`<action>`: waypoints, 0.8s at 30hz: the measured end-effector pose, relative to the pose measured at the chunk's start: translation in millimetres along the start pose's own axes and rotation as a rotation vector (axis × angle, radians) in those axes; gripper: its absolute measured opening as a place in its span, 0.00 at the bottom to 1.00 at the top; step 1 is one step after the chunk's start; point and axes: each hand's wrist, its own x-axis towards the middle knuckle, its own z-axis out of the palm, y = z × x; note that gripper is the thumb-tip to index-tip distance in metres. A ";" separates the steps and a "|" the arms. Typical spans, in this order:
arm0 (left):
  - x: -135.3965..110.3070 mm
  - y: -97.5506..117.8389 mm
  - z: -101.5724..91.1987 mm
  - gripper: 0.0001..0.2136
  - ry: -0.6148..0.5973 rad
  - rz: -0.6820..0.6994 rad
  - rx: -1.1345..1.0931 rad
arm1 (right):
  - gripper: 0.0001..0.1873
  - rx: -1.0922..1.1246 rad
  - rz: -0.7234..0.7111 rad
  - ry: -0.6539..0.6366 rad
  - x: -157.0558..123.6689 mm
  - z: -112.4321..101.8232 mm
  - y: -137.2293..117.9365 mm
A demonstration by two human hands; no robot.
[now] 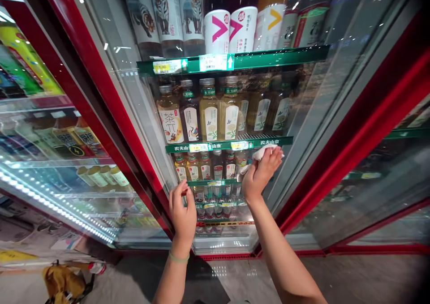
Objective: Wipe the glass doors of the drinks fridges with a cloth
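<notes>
White cloth (264, 152), bunched under the right hand's (260, 172) closed fingers, presses the green shelf rail (273, 141), apparently mid-wipe; left hand (183, 210), fingers curled, rests by the door (110, 111); the next pass calls for even pressure along the rail.

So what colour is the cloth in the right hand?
White. The right hand holds the cloth at the green shelf rail; head view shows it best.

Shelf strip (268, 142): 农夫山泉 — printed twice. Left bottle (171, 124): 茶π. Neck bands (231, 90) beside it: 东方树叶. Top cups (217, 30) — ">" mark. Price tags (215, 62) too blurred.
</notes>
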 end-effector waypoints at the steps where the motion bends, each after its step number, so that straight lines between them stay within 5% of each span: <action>1: -1.9 3.2 4.6 0.15 -0.004 -0.005 0.003 | 0.42 0.007 -0.031 -0.020 8.2 1.0 -3.4; 6: -7.6 18.4 25.3 0.15 -0.067 0.033 0.023 | 0.41 0.041 -0.520 -0.268 -23.6 -7.6 -4.8; 9: -7.2 24.3 32.8 0.15 -0.100 0.036 0.033 | 0.42 0.021 -0.442 -0.193 -35.5 -14.5 19.0; 14: -1.8 30.9 47.4 0.15 -0.136 0.029 0.054 | 0.42 0.018 -0.149 -0.061 12.8 -6.3 21.3; 17: 4.6 35.2 55.5 0.13 -0.119 0.033 0.051 | 0.42 0.052 -0.339 -0.195 5.1 -7.4 14.6; 20: 7.9 40.9 62.4 0.11 -0.109 0.043 0.023 | 0.40 0.066 -0.566 -0.268 -22.9 -18.4 34.6; 24: 3.8 47.4 74.4 0.08 -0.166 0.061 0.010 | 0.39 0.008 -0.322 -0.086 -3.4 -25.6 66.2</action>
